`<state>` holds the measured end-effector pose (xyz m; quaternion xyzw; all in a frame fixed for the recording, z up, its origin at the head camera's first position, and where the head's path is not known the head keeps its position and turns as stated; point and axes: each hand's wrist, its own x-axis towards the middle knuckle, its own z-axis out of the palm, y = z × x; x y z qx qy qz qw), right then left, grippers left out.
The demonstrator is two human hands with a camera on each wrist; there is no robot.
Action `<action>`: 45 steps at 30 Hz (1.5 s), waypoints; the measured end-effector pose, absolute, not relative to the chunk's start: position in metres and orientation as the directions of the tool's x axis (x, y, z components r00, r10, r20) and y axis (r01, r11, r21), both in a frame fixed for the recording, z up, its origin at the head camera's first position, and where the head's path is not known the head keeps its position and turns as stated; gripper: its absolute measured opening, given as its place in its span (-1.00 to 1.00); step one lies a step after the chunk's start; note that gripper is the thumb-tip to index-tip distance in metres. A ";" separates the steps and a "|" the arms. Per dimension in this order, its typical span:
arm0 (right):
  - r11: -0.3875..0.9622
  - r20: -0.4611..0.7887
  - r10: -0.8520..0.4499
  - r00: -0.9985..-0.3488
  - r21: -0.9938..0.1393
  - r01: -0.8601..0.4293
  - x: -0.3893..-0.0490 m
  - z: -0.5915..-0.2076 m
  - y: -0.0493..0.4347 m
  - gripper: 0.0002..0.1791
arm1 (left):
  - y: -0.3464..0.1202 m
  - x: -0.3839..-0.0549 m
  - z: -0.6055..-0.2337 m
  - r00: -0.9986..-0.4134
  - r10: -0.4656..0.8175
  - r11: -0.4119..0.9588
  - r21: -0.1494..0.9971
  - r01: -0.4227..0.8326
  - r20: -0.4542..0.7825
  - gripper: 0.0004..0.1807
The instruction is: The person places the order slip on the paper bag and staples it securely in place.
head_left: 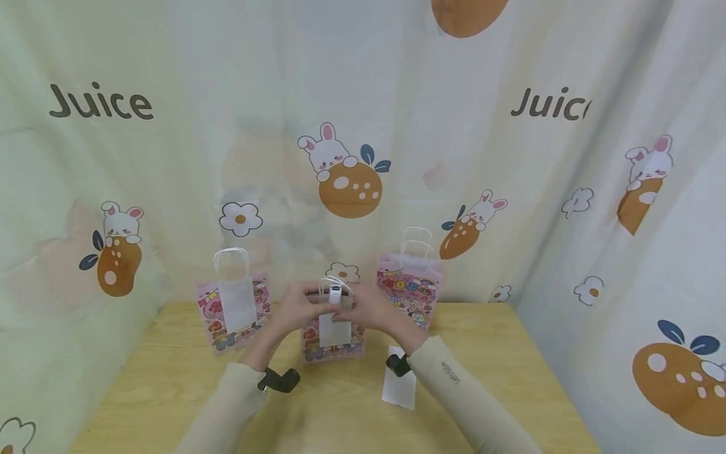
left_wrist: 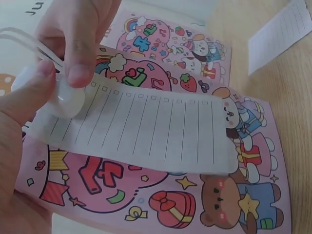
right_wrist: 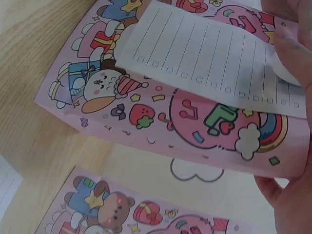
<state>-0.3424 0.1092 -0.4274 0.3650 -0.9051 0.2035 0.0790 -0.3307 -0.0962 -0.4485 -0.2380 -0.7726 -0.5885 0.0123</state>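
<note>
Pink paper gift bag (head_left: 334,354) with white handles, printed with a brown bear, white dog, strawberry and hearts; set in from the middle of the far edge of a light wooden table (head_left: 482,372). On its front, a white ruled paper slip (left_wrist: 146,126), a small square box per line; at its top, a white rounded clip (left_wrist: 69,101). Coloured characters on the bag partly covered, not fully readable; pale printed curtain (head_left: 255,63) lettered "Juice" at left, cut short at right. Left hand (head_left: 297,309) and right hand (head_left: 371,307) both closed on clip and bag top, thumbs in front. Also: matching pink bag with white slip (head_left: 261,315), towards the far left corner; another pink bag (head_left: 409,284), far edge, right of middle.
</note>
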 end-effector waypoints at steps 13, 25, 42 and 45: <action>0.645 0.670 -0.514 -0.536 -0.110 -0.756 -0.313 -0.420 0.139 -0.69 | -0.095 -0.332 -0.451 -0.909 0.320 0.173 0.927 0.333 0.267 -0.63; 0.660 0.626 -0.507 -0.593 -0.161 -0.734 -0.303 -0.405 0.114 -0.73 | -0.095 -0.328 -0.449 -0.876 0.342 0.135 0.905 0.404 0.340 -0.66; 0.573 0.462 -0.295 -0.836 -0.615 -0.542 -0.300 -0.408 0.099 -0.81 | -0.098 -0.329 -0.453 -0.840 0.349 0.221 0.835 0.505 0.416 -0.64; 0.552 0.434 -0.269 -0.860 -0.662 -0.507 -0.299 -0.407 0.100 -0.83 | -0.099 -0.330 -0.452 -0.840 0.346 0.248 0.823 0.511 0.418 -0.65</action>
